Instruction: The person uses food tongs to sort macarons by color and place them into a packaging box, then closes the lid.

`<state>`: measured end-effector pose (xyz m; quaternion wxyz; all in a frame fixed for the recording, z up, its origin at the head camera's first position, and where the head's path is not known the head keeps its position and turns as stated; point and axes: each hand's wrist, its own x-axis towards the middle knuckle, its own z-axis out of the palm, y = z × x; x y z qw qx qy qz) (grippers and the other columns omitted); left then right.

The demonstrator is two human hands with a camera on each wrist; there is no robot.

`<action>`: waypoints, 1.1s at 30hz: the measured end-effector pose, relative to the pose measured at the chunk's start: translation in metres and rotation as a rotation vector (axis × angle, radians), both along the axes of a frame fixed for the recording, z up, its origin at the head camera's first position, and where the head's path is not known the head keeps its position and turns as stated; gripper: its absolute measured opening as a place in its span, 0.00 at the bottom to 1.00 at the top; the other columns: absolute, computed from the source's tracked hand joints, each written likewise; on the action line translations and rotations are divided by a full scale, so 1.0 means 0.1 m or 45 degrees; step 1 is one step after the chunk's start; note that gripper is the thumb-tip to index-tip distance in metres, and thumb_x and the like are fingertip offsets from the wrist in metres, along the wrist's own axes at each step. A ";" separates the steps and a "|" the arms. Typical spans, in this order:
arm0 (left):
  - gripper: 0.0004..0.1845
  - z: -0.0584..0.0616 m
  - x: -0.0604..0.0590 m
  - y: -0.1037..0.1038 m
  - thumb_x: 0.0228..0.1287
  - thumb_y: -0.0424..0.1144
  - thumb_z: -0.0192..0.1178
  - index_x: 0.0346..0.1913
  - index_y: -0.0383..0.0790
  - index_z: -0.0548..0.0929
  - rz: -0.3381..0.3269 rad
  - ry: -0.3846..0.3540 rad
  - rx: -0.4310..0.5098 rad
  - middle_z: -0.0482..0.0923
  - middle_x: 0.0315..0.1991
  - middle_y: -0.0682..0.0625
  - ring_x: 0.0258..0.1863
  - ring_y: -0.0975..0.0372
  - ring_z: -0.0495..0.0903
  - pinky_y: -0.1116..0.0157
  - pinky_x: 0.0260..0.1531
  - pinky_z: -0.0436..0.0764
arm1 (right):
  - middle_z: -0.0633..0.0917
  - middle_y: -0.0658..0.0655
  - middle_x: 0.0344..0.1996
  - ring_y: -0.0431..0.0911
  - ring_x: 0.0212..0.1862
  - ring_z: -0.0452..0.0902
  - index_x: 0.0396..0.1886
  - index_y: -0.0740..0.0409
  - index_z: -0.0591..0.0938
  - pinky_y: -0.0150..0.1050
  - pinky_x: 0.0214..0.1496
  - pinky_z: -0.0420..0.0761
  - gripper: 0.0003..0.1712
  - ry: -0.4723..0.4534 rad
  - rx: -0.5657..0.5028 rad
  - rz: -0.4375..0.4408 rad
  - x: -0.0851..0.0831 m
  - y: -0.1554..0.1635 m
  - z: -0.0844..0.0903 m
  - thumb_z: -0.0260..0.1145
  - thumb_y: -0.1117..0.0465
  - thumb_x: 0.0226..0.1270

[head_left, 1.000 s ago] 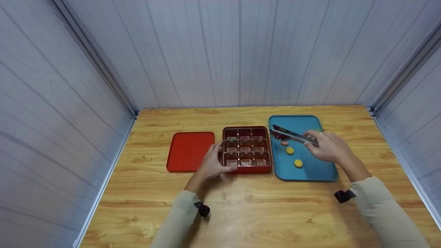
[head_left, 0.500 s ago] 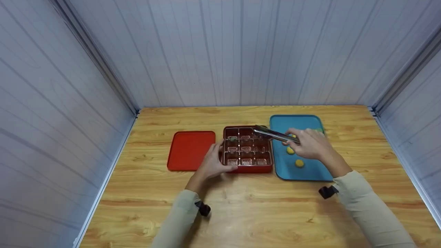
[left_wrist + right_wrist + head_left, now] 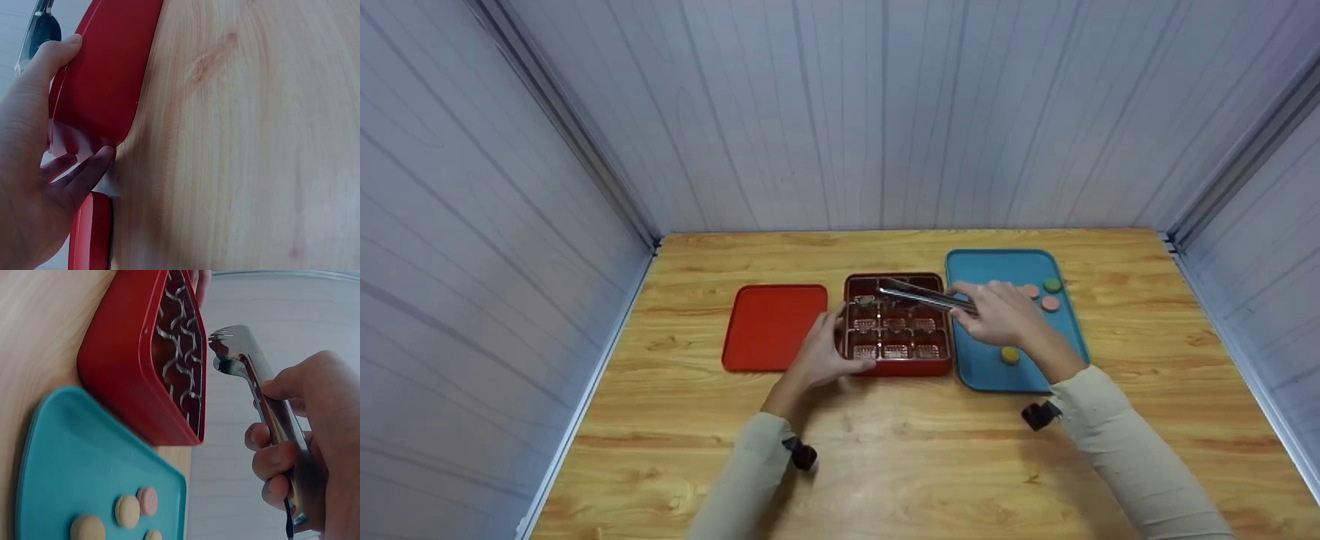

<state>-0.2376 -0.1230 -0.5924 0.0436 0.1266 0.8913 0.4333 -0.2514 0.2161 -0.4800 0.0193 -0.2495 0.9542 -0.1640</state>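
Metal tongs [image 3: 926, 298] over a red nine-compartment box [image 3: 911, 368]

Left of the middle, set in from the surface's [image 3: 915, 465] back edge, lies a shallow red square piece [image 3: 775, 328] with a raised rim, like a lid. Just right of it is the person's left hand [image 3: 821, 356], in a light sleeve [image 3: 750, 465]; its grip is part-spread round the box's front left corner, thumb on the front wall, fingers against the left side.

The box stands flat near the middle of the surface, toward the back edge. Its clear insert [image 3: 895, 327] has three rows of three; a small green item [image 3: 866, 301] sits in the back left compartment.

The tongs reach in from the right, tips above the back row; the exact compartment is unclear. Their tips are close together, and I cannot tell whether anything is between them. The right hand's [image 3: 997, 311] grip is closed around the handles.

Farther right, just beside the box and toward the surface's back right corner, is a blue tray [image 3: 997, 265]. A yellow macaron [image 3: 1010, 355] lies toward its front, two pink macarons [image 3: 1050, 304] and a green macaron [image 3: 1052, 285] by its right edge.
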 end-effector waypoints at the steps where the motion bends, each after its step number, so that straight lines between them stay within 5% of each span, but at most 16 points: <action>1: 0.69 0.00 0.00 0.00 0.53 0.58 0.88 0.91 0.40 0.58 0.000 0.002 0.006 0.72 0.79 0.34 0.79 0.38 0.76 0.35 0.82 0.73 | 0.63 0.45 0.12 0.40 0.15 0.51 0.72 0.54 0.85 0.35 0.21 0.51 0.23 -0.002 0.003 -0.001 -0.01 -0.03 0.00 0.64 0.51 0.87; 33: 0.69 0.02 0.00 0.00 0.52 0.56 0.89 0.91 0.44 0.58 0.005 0.002 0.030 0.73 0.78 0.34 0.77 0.38 0.76 0.34 0.82 0.73 | 0.58 0.44 0.14 0.40 0.19 0.48 0.69 0.52 0.87 0.35 0.23 0.50 0.22 0.043 -0.092 0.030 0.00 -0.40 -0.32 0.67 0.52 0.82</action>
